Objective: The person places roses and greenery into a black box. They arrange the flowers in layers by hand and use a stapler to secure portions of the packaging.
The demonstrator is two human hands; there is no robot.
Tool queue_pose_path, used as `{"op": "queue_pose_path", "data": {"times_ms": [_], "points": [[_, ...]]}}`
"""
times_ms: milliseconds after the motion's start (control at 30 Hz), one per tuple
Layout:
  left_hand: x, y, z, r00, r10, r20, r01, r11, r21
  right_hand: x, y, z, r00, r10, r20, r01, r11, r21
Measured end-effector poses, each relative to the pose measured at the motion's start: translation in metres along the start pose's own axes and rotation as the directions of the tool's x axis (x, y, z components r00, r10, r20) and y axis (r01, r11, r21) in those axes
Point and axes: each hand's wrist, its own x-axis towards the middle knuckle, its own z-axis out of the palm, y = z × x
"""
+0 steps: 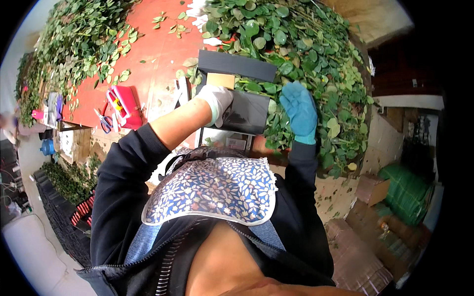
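Observation:
My left hand (220, 102), in a white glove, reaches over the left side of a black box-like tray (249, 116). Its fingers are curled and point down; what they grip, if anything, is hidden. Just beyond it a tan cardboard piece (220, 80) lies against the tray, and a dark grey panel (237, 65) stands behind. My right hand (299, 108), in a teal glove, is raised over the leafy stems (331, 108) right of the tray. Its palm shows, the fingers are stretched out, and nothing is in it.
A red tabletop (163, 49) bears another leafy heap (84, 39) at the far left. Scissors (104, 120) lie beside a pink case (126, 106) on the left. Cardboard boxes (371, 190) and a green bundle (405, 195) stand at the lower right; black crates (59, 212) are at the lower left.

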Motion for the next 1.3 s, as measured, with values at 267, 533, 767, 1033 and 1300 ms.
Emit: {"op": "queue_pose_path", "data": {"times_ms": [267, 533, 767, 1033, 1300], "points": [[-0.026, -0.009, 0.039, 0.925, -0.044, -0.377, -0.085, 0.944, -0.320, -0.007, 0.001, 0.014, 0.998, 0.024, 0.050, -0.005, 0.934, -0.357], [-0.037, 0.005, 0.049, 0.873, -0.174, -0.456, 0.026, 0.950, -0.312, -0.026, -0.053, 0.080, 0.953, 0.093, 0.289, 0.155, 0.668, -0.727], [-0.023, -0.002, 0.048, 0.919, -0.212, -0.333, 0.048, 0.898, -0.438, 0.070, -0.055, 0.176, 0.818, 0.158, 0.553, 0.569, -0.076, -0.819], [-0.010, 0.005, 0.042, 0.823, -0.415, -0.389, -0.011, 0.672, -0.740, 0.146, -0.013, 0.187, 0.599, 0.784, 0.166, 0.527, -0.229, -0.818], [-0.010, 0.001, 0.037, 0.821, -0.437, -0.367, 0.002, 0.646, -0.764, 0.102, 0.002, 0.181, 0.437, 0.664, 0.607, 0.898, -0.285, -0.335]]}}
